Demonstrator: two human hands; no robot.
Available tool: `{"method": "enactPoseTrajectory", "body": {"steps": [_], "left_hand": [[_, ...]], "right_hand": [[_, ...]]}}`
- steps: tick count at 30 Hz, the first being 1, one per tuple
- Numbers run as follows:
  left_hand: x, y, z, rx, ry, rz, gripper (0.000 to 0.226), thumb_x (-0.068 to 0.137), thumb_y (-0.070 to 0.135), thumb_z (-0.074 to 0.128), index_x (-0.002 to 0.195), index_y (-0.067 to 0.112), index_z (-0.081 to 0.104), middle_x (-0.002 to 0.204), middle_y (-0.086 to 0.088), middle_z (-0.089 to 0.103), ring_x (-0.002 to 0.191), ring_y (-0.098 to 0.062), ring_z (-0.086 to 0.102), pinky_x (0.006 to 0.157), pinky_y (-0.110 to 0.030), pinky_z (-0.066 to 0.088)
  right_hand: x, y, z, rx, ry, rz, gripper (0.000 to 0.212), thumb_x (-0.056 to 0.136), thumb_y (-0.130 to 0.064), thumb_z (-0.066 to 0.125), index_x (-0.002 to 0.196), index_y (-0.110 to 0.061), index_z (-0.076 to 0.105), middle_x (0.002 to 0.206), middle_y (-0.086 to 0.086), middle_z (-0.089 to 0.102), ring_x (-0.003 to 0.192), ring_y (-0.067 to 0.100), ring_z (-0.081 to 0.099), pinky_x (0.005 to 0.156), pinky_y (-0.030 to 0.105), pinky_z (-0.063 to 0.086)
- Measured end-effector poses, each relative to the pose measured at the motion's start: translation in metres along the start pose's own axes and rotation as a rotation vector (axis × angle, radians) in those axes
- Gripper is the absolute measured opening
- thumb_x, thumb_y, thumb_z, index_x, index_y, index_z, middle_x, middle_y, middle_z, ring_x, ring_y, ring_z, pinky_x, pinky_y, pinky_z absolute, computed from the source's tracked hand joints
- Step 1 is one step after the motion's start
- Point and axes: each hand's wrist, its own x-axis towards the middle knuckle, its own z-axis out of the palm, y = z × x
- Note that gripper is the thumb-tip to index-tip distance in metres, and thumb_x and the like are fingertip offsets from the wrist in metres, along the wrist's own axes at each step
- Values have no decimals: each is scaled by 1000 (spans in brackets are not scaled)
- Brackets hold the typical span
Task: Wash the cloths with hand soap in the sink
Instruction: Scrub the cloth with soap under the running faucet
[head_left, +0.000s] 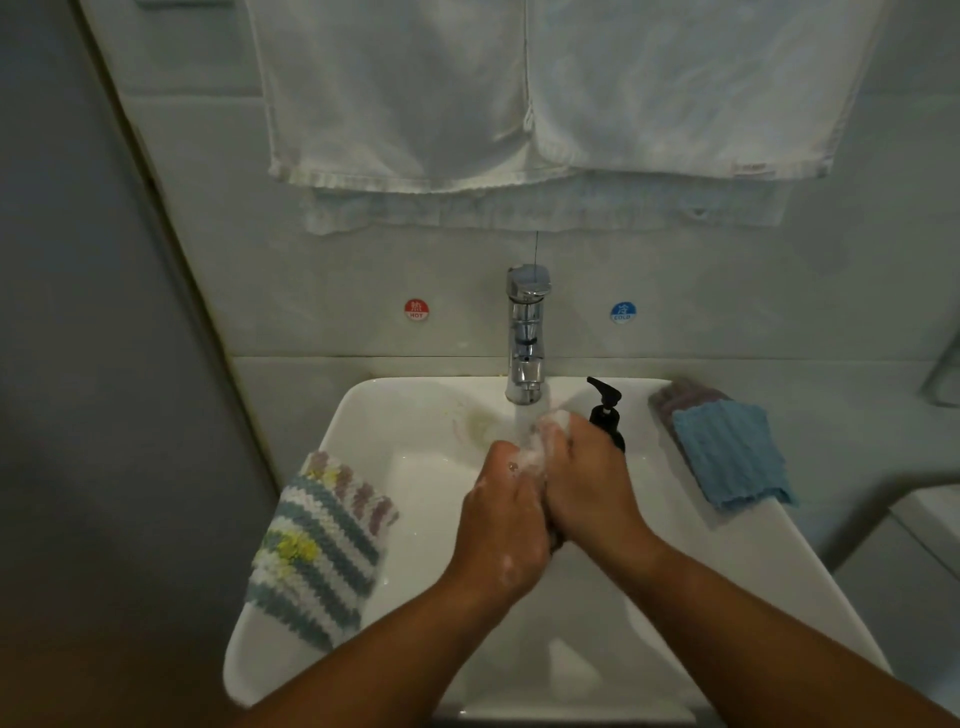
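Fingers (576, 436) of the right hand (587, 488) curl round a pale, lathered cloth (555, 420), whose top pokes out above the knuckles, while the left hand (498, 525) presses against it from the other side, its fingers also curled on the bundle; how much of the cloth each hand grips is hidden. Foam (530, 460) clings between the two hands, which are held over the basin of the white sink (363, 410), right under the water (521, 421) that runs from the chrome tap (527, 338). A black soap pump (605, 410) stands just behind the right hand. A striped cloth (322, 540) drapes over the sink's left rim; on the right rim lies a folded blue cloth (732, 457), partly on top of a pinkish one (680, 395). On the tiled wall, a red hot sticker (416, 309) and a blue cold sticker (622, 312) flank the tap, and white towels (395, 93) hang above.
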Motion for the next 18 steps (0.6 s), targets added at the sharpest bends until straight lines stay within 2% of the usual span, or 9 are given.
{"method": "enactPoseTrajectory", "body": {"steps": [2, 3, 5, 7, 9, 11, 13, 15, 18], "left_hand": [[-1, 3, 0, 0, 12, 50, 20, 106, 35, 37, 101, 21, 51, 89, -1, 63, 78, -16, 62, 64, -32, 56], [3, 3, -2, 23, 38, 73, 18, 106, 33, 39, 100, 21, 51, 88, 0, 63, 77, -14, 61, 61, -24, 52], [14, 4, -9, 86, 124, 77, 15, 105, 28, 42, 96, 22, 52, 86, 3, 64, 77, -12, 59, 57, -16, 44], [21, 0, -13, 108, 175, 63, 17, 106, 29, 40, 94, 25, 52, 86, 4, 63, 79, -15, 59, 63, -21, 46], [16, -2, -10, 118, 120, 65, 24, 107, 36, 34, 98, 22, 51, 87, 2, 63, 81, -21, 61, 70, -34, 51], [1, -2, -2, 127, 32, 82, 31, 103, 43, 31, 102, 18, 50, 86, 1, 63, 79, -19, 63, 66, -32, 54], [-7, 0, 2, 109, -16, 110, 28, 106, 41, 33, 103, 18, 49, 84, 2, 62, 74, -10, 61, 58, -23, 50], [-2, 1, 1, 109, -13, 119, 19, 106, 35, 38, 104, 19, 49, 85, 3, 62, 74, -9, 61, 56, -18, 47], [18, -3, -9, 138, 81, 50, 16, 107, 33, 39, 103, 22, 51, 91, 3, 63, 83, -16, 61, 65, -25, 46]], "right_hand": [[3, 5, 3, 29, -34, 84, 35, 105, -30, 42, 80, -17, 63, 73, 0, 66, 70, 15, 64, 70, 40, 55], [-3, 6, 5, 5, -66, 90, 35, 105, -30, 43, 79, -18, 64, 74, 0, 68, 71, 16, 66, 70, 41, 57], [-23, 3, 7, -46, -149, 24, 36, 105, -24, 43, 75, -22, 62, 72, 0, 67, 68, 11, 66, 66, 33, 58], [-38, -7, 4, -33, -189, -70, 38, 106, -20, 41, 72, -28, 57, 69, -5, 63, 67, 4, 64, 57, 20, 51], [-32, -10, 0, -21, -107, -109, 35, 106, -21, 41, 73, -27, 53, 68, -8, 58, 64, 0, 58, 55, 15, 42], [-13, -4, -3, -17, -23, -57, 37, 105, -20, 42, 69, -23, 52, 65, -6, 57, 59, 1, 55, 54, 13, 39], [-1, 6, -3, 4, -29, 76, 39, 103, -21, 44, 66, -20, 54, 65, -4, 60, 62, 9, 56, 62, 28, 49], [-8, 9, -1, -15, -123, 154, 35, 102, -22, 47, 70, -18, 61, 69, 1, 66, 67, 17, 65, 70, 43, 58], [-36, 0, -1, -152, -303, -3, 23, 95, -10, 56, 74, -13, 66, 71, 6, 71, 66, 19, 70, 67, 42, 61]]}}
